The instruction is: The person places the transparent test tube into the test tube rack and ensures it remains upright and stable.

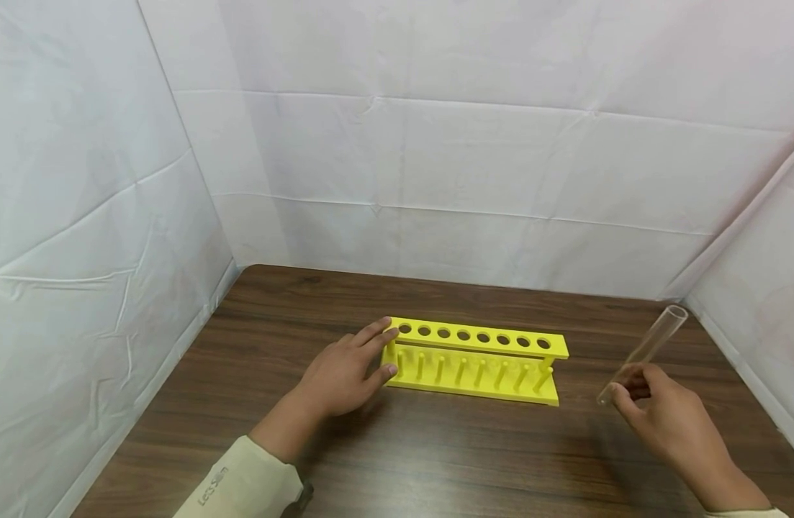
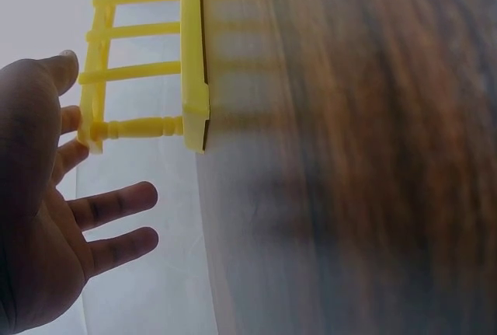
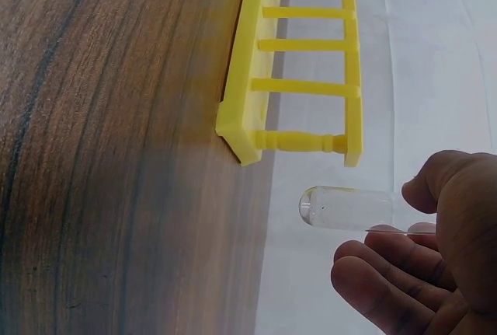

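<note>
A yellow test tube rack (image 1: 474,392) stands on the table, with a row of holes along its top plate and upright pegs on its base. At its left end my left hand (image 1: 345,370) touches the top plate with extended fingertips; the thumb lies in front of the rack. Two other fingers (image 2: 116,207) stretch out free below the rack's end in the left wrist view. To the right of the rack, my right hand (image 1: 675,414) pinches a clear test tube (image 1: 659,334) between thumb and fingers. The tube leans, rounded end (image 3: 318,207) low toward the rack, mouth up and to the right.
The dark wood-grain table (image 1: 448,453) runs back to a white sheet wall (image 1: 474,165). More white sheeting closes in the left side (image 1: 92,216) and the right side (image 1: 759,288). Every hole in the rack shows without a tube.
</note>
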The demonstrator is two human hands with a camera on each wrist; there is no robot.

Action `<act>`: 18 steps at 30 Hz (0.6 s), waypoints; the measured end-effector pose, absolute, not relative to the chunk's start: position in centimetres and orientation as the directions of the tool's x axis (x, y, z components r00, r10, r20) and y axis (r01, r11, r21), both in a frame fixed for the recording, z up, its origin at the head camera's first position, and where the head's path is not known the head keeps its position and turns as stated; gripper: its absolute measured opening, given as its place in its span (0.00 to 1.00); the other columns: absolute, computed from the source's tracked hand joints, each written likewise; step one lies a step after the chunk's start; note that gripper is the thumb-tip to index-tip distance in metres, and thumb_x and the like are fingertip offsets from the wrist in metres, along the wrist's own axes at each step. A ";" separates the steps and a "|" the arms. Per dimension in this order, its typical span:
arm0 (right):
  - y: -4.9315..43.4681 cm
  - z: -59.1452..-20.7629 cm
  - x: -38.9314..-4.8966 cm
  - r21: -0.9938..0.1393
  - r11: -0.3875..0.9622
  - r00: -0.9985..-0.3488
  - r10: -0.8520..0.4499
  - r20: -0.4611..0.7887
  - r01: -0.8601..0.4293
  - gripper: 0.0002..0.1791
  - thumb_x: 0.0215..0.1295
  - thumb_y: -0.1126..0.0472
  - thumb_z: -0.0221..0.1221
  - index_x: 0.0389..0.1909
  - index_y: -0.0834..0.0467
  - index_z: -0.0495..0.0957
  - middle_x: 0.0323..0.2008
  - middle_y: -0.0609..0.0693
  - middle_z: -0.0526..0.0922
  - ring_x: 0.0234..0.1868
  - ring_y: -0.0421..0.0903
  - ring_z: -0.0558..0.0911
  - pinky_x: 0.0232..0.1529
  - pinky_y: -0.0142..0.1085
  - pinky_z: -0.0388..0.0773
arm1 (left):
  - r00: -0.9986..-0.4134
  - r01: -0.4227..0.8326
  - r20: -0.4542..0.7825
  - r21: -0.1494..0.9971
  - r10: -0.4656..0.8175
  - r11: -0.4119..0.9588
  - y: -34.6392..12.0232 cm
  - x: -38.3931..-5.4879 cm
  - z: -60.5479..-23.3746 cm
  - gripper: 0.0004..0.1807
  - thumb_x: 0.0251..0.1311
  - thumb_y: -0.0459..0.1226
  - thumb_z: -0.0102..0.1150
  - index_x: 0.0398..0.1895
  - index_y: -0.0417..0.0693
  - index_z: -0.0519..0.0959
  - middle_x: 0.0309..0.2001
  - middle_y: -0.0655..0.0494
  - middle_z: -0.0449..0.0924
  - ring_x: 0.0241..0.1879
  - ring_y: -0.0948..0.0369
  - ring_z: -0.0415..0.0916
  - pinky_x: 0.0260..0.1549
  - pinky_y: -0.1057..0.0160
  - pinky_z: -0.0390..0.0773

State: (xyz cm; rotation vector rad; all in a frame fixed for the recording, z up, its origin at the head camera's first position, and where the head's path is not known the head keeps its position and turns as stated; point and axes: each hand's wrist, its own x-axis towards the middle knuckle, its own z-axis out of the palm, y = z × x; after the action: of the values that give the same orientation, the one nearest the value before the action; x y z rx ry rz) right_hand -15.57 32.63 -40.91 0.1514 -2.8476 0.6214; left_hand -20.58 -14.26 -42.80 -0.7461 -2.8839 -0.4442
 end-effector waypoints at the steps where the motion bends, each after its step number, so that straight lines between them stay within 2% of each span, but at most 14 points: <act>1: 32.6 -40.9 -15.6 -0.400 0.905 -0.970 -0.053 0.239 -0.148 0.24 0.74 0.51 0.62 0.55 0.68 0.73 0.44 0.63 0.85 0.37 0.57 0.87 0.28 0.47 0.82 | -0.869 0.492 0.197 0.250 0.453 0.834 -14.3 -20.6 -42.8 0.34 0.76 0.59 0.46 0.80 0.61 0.61 0.81 0.63 0.50 0.64 0.44 0.73 0.59 0.41 0.74; 10: 32.3 -40.6 -15.7 -0.397 0.904 -0.964 -0.056 0.261 -0.160 0.22 0.73 0.52 0.62 0.54 0.66 0.75 0.43 0.60 0.86 0.35 0.54 0.87 0.29 0.48 0.82 | -0.869 0.492 0.198 0.258 0.453 0.831 -14.2 -20.6 -42.8 0.34 0.76 0.59 0.46 0.80 0.62 0.61 0.81 0.63 0.51 0.64 0.43 0.73 0.59 0.40 0.73; 18: 31.9 -40.4 -16.0 -0.399 0.902 -0.963 -0.061 0.263 -0.166 0.22 0.74 0.52 0.62 0.54 0.67 0.74 0.43 0.62 0.85 0.35 0.55 0.87 0.28 0.48 0.83 | -0.871 0.489 0.198 0.251 0.450 0.835 -14.2 -20.6 -42.8 0.34 0.76 0.59 0.47 0.80 0.61 0.61 0.81 0.63 0.50 0.64 0.43 0.73 0.59 0.40 0.74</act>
State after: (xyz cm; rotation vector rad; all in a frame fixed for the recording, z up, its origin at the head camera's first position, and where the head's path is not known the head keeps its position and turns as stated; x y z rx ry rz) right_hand -16.01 31.94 -40.45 0.1707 -2.8217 0.6238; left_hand -20.60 -14.20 -42.82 -0.7407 -2.8830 -0.4474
